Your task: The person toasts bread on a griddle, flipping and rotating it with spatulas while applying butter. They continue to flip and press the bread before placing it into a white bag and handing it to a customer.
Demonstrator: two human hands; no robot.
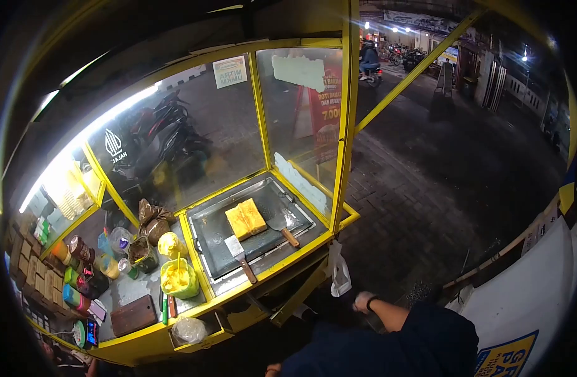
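My right hand point(363, 301), with a dark band at the wrist, hangs low beside the cart; its fingers are too dark and small to read. The nearest thing to it is a white plastic bag point(340, 270) hanging from the cart's corner, apart from the hand. A sliver of my left hand point(273, 369) shows at the bottom edge, fingers hidden. On the griddle point(216, 261) lies a browned block of bread point(245, 218). Two spatulas rest there: a broad-bladed spatula point(236, 247) in front and a wooden-handled spatula point(290, 237) to the right.
Left of the griddle stand a green tub of yellow spread point(179, 280), a brown cutting board point(133, 315), knives point(172, 306) and several jars. A drawer point(207, 340) holds a clear plastic bag. Yellow posts point(346, 125) and glass panels frame the cart. A motorcycle rider point(369, 63) is on the street.
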